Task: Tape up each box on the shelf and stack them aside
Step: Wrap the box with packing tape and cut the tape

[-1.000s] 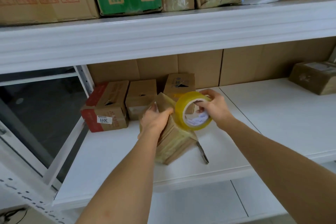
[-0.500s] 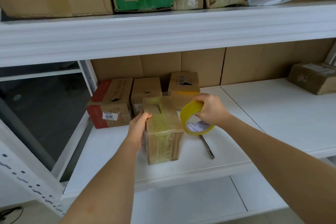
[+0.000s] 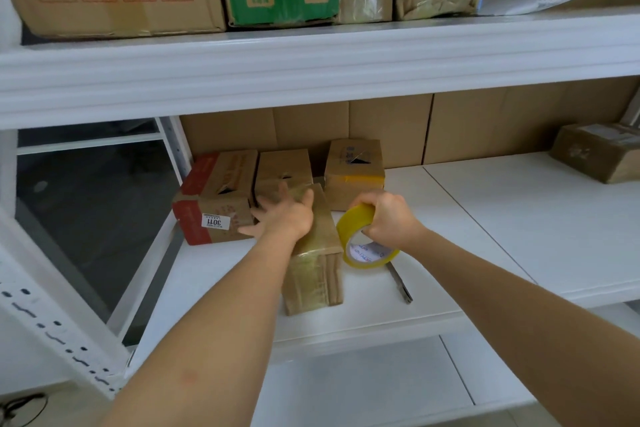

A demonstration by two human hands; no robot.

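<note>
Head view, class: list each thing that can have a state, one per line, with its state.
Front box: upright, wrapped in tape.
Tape roll: on edge, gripped from above.
Right hand: curled over the roll.
Left hand: fingers spread, on the box top.
Red-edged box: hole in top.

Both forearms are bare to the frame's edge, the left hand [image 3: 282,218] and right hand [image 3: 389,218] ungloved.

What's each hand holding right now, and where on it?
Right hand grips the tape roll over its top edge. Left hand lies open on the taped box, gripping nothing.
</note>
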